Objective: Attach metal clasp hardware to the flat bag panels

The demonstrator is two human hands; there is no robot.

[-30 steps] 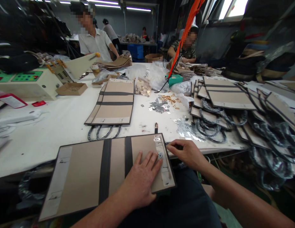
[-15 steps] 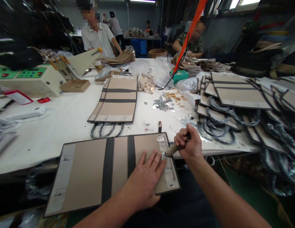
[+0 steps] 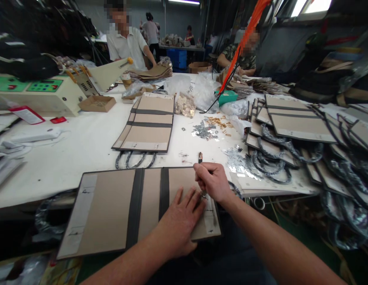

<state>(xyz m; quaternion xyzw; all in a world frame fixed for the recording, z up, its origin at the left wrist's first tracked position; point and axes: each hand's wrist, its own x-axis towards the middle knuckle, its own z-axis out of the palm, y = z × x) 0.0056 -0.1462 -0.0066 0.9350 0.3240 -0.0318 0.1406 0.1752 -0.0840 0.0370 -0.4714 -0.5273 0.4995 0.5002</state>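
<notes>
A beige panel (image 3: 109,213) with dark strips lies flat across the table's front edge. My left hand (image 3: 182,217) rests spread on its right part, fingertips beside a small metal piece (image 3: 204,195) on the pale strip. My right hand (image 3: 212,180) is closed over the panel's upper right, just above that piece. The tool it grips is mostly hidden behind the fingers; only a dark bit shows at the top. A short strap with a metal end (image 3: 200,157) sticks out beyond the panel's far edge.
Stacked panels with wrapped handles stand behind (image 3: 151,136) and at right (image 3: 299,124). Silver plates (image 3: 205,130) and gold pieces (image 3: 221,122) lie mid-table. A machine (image 3: 59,95) and cardboard tray (image 3: 97,103) are at left. An orange cord (image 3: 239,51) hangs down. People are beyond.
My right hand has moved left and turned, so the tool's handle, earlier tilted in plain sight, is now mostly hidden. My left hand stays on the panel. The view has shifted slightly.
</notes>
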